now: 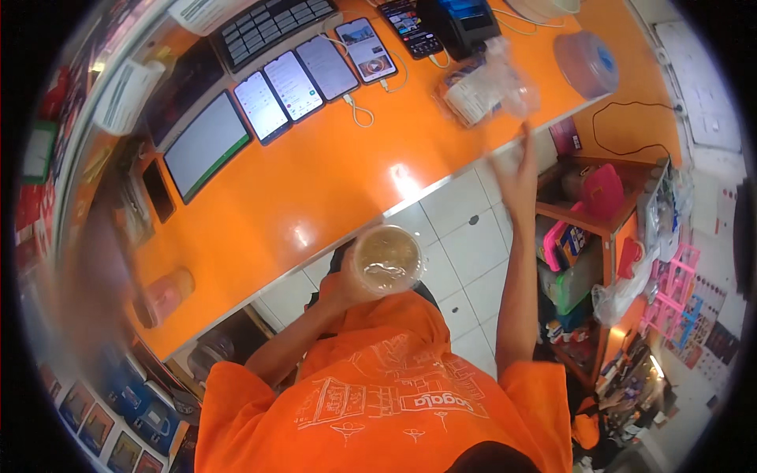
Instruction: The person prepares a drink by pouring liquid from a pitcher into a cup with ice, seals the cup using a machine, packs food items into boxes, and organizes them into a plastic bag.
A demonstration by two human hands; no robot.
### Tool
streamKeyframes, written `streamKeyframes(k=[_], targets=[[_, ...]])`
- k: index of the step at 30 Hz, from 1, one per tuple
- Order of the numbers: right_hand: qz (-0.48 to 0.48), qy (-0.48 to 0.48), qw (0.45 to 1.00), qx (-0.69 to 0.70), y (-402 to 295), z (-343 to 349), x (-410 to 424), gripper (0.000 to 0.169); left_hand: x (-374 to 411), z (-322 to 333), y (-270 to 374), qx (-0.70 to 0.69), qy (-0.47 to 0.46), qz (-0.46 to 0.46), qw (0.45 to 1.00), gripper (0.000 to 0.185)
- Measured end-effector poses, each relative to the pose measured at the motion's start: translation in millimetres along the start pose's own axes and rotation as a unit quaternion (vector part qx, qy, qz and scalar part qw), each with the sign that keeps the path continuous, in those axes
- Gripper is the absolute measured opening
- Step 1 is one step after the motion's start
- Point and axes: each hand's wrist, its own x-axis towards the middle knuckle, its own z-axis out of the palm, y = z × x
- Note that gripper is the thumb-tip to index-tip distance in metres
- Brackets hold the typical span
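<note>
My left hand (pixel 346 278) is shut on a clear plastic cup (pixel 389 260) of pale brownish liquid, held in front of my orange shirt, just off the counter's edge. Its open top faces up towards me. My right hand (pixel 516 171), slightly blurred, is raised at the front edge of the orange counter (pixel 331 189), fingers apart and holding nothing. Just beyond its fingertips lies a packet in clear plastic wrapping (pixel 476 97), its contents hard to make out. Whether the fingertips touch the wrapping I cannot tell.
Several lit phones (pixel 293 86), a tablet (pixel 207 148) and a keyboard (pixel 272 29) lie along the counter, with charging cables. A lidded plastic tub (pixel 585 65) stands at the right. A pink container (pixel 168 295) and a large blurred shape are at left. A cluttered shelf (pixel 591 219) is right.
</note>
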Motion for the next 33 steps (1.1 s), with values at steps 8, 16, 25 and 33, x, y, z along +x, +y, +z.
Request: streamKeyframes(k=[8,16,25,33], targets=[[-0.01,0.034,0.997,-0.073,37.1,30.9,169.0,0.036,55.7,-34.0,39.1,0.116,0.027,0.098,0.988,0.087],[0.219,0.15,0.902,0.342,-12.1,-12.9,139.1,0.03,81.9,-36.8,30.4,-0.057,0.018,0.028,0.998,0.088],[0.232,0.186,0.838,0.457,-51.5,-20.7,123.3,0.027,99.5,-47.3,45.1,0.028,-0.006,0.068,0.997,0.089],[0.253,0.174,0.839,0.45,-60.5,-16.2,124.2,0.039,96.3,-52.4,40.6,0.029,-0.003,0.104,0.994,0.09]])
